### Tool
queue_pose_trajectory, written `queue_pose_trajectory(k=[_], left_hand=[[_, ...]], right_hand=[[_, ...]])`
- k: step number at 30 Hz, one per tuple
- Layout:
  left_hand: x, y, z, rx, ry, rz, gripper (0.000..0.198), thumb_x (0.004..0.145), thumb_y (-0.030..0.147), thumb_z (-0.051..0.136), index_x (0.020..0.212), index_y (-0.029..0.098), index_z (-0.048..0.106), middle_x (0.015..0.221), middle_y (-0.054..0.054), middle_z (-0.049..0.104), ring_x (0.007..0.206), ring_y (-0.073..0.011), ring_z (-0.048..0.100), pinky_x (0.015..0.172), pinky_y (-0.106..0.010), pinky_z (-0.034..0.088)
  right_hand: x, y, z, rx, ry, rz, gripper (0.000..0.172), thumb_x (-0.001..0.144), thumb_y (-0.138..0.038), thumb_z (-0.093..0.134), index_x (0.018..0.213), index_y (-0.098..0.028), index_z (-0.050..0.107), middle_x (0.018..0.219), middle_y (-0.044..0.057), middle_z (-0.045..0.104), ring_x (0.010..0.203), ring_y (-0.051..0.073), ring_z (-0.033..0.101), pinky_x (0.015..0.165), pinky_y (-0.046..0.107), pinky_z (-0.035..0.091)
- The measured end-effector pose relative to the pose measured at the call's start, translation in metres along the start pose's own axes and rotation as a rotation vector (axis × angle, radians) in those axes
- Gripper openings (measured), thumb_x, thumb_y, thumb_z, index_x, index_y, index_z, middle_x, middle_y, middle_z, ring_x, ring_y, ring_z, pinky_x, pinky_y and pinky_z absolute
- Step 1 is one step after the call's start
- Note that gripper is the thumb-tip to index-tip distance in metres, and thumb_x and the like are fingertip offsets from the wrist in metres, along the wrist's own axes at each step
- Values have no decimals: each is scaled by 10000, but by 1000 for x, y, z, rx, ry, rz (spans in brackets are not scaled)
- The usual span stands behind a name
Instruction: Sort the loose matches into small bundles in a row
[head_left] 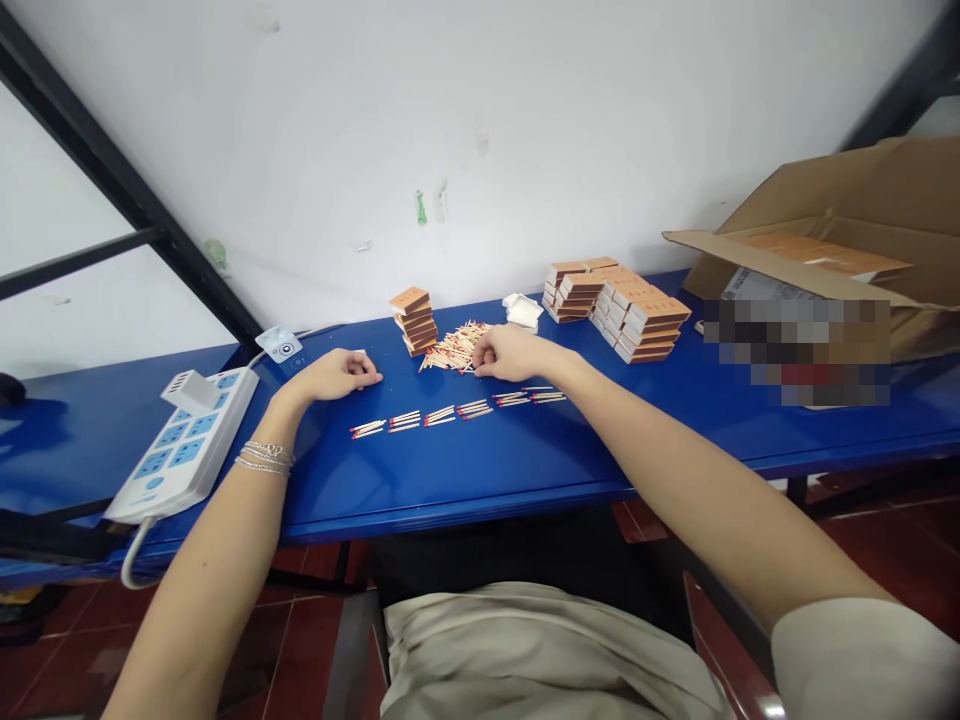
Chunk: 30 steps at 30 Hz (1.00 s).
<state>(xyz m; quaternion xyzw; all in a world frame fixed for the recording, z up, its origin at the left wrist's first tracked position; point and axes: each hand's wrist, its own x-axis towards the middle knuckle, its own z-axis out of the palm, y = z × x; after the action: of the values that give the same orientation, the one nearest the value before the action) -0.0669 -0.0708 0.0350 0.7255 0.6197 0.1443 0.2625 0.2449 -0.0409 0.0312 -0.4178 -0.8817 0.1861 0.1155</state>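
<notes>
Red floor tiles [307, 640] show down low, next to the person's pale shirt [555, 650]. Then comes the blue tabletop [465, 470]. On its left side is a white power strip [184, 445] w/ blue sockets & a white plug [193, 392] stuck in it. Shiny bracelets [266, 457] go round the L wrist.

A bit further in, six little match groups [439, 414] lie in a row, sticks side by side, red tips at the L end. They sit btwn the front edge & the hands.

L hand [341, 376] is low over the tabletop, just past the row's L end, fingers curled in, thumb near the first finger. Can't tell if it's got anything. R hand [510, 355] is at the R edge of the big match pile [452, 350], fingers bent down to the sticks; can't tell if one is pinched.

Behind the pile, on its L, is a leaning stack of matchboxes [414, 320]. On the other side, past the R hand, is a white open tray [523, 311]. More matchboxes [637, 310] are piled up R of that, & an open cardboard box [922, 200] is far R, part blurred. White wall [480, 110] is at the back.
</notes>
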Motion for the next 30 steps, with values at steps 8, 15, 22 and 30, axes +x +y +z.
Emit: queue_pose_trajectory(k=[8, 15, 22, 30], left_hand=[[-1, 1, -1, 5, -2, 9, 343, 670, 505, 704, 761, 177, 660, 604, -7, 617, 555, -135, 540, 525, -252, 422], [0, -1, -1, 3, -3, 12, 331, 666, 492, 711, 760, 179, 661, 618, -6, 620, 562, -131, 535, 529, -246, 417], [-2, 2, 0, -8, -2, 7, 327, 665, 488, 712, 744, 174, 659, 617, -8, 616, 559, -127, 529, 528, -244, 415], [-3, 6, -1, 0, 4, 14, 326, 657, 491, 710, 738, 178, 664, 601, -10, 616, 554, -133, 530, 537, -251, 411]], right_hand=[[-4, 13, -15, -144, -28, 107, 134, 690, -97, 614, 783, -134, 703, 796, 91, 713, 714, 182, 624, 612, 264, 425], [-17, 50, -49, -130, -75, 298, 160, 715, -160, 670, 865, -158, 727, 876, 86, 730, 771, 206, 652, 655, 280, 464], [-39, 58, -66, -169, -183, 372, 194, 670, -93, 645, 779, -206, 758, 891, 40, 745, 856, 222, 660, 671, 278, 473], [-52, 64, -66, -180, -320, 510, 152, 650, -204, 684, 766, -232, 777, 738, 28, 705, 647, 191, 620, 538, 288, 437]])
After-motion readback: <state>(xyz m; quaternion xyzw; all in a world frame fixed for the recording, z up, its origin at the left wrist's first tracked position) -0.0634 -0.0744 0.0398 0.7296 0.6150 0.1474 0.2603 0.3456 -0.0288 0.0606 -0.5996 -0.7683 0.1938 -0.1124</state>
